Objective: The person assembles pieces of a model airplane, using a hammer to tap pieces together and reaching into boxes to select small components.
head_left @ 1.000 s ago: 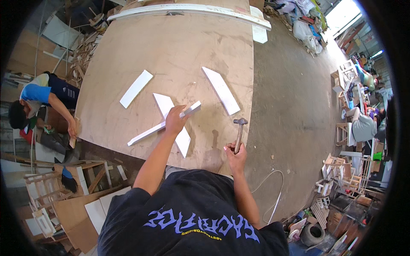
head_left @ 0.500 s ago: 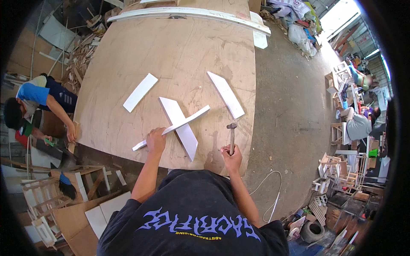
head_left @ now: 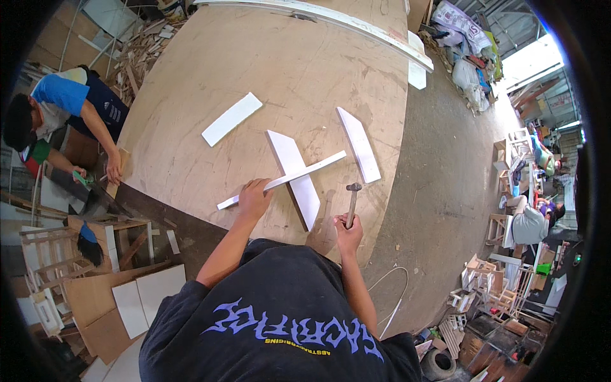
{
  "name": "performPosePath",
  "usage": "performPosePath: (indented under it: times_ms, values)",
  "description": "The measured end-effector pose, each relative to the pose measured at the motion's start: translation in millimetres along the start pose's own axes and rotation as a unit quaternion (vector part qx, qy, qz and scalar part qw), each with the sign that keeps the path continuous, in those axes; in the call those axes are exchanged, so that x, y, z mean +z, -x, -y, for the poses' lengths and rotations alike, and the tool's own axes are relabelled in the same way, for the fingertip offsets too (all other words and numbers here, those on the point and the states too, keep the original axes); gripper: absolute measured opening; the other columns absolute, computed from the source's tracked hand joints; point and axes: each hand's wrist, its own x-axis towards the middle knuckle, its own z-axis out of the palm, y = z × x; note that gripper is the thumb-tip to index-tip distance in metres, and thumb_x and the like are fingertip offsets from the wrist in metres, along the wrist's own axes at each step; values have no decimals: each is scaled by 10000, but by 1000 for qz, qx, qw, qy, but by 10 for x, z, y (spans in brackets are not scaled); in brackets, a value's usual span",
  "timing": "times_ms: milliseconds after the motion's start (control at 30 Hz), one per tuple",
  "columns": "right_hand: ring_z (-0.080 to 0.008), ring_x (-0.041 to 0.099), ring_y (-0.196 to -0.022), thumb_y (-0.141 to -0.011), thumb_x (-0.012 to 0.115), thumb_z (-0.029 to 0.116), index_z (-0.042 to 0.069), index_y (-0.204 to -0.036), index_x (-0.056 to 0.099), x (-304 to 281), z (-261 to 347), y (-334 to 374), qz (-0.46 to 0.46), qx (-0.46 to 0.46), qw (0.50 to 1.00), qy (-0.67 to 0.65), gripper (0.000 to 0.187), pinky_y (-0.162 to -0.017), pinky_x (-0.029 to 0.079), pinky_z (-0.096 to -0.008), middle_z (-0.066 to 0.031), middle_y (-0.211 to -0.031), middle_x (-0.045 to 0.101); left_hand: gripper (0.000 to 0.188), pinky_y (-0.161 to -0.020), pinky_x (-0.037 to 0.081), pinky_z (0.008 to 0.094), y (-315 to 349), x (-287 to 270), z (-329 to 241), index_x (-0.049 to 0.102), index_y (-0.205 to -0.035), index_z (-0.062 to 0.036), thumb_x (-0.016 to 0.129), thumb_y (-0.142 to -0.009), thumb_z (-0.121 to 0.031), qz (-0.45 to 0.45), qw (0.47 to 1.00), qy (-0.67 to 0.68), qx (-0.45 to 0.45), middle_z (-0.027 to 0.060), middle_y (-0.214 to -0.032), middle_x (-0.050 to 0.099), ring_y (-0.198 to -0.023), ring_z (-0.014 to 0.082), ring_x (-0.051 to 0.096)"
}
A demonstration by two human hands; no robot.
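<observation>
My left hand (head_left: 255,199) is closed around a thin white wooden strip (head_left: 323,164), near its left end. That strip lies crosswise over a wider white board with slanted ends (head_left: 304,196). In my right hand (head_left: 348,234) is a hammer (head_left: 352,202), gripped by its wooden handle with the metal head pointing away from me. The hammer is held to the right of the crossed pieces, apart from them. Farther off on the plywood table (head_left: 280,70) lie two more white boards, one at the left (head_left: 232,119) and an angled one at the right (head_left: 359,145).
A long white plank (head_left: 337,27) crosses the table's far end. At the left table edge a co-worker (head_left: 76,114) bends over a piece of wood. Wooden frames (head_left: 496,286) and other seated people are at the right. A white cord (head_left: 398,299) lies on the floor.
The whole view has turned, so the table and boards appear shifted to the right. Both hands keep their grips; the strip still lies across the wider board.
</observation>
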Motion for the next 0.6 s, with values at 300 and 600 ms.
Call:
performPosePath:
  times_ms: [300, 600]
  values:
    - [-140, 760, -796, -945, 814, 139, 18, -1001, 712, -102, 131, -202, 8, 7, 999, 33, 168, -750, 566, -289, -63, -833, 771, 367, -1048, 510, 480, 107, -120, -36, 720, -1223, -92, 798, -877, -184, 15, 999, -31, -26, 115, -1167, 728, -1157, 351, 667]
    - [-124, 712, -759, -939, 816, 139, 17, -1009, 732, -155, 270, -189, -18, -11, 999, 42, 164, -729, 541, -291, -49, -800, 739, 472, -1077, 501, 474, -465, 381, -590, 698, -1300, -62, 822, -879, -235, 51, 995, 23, 82, 130, -1258, 687, -1241, 352, 611]
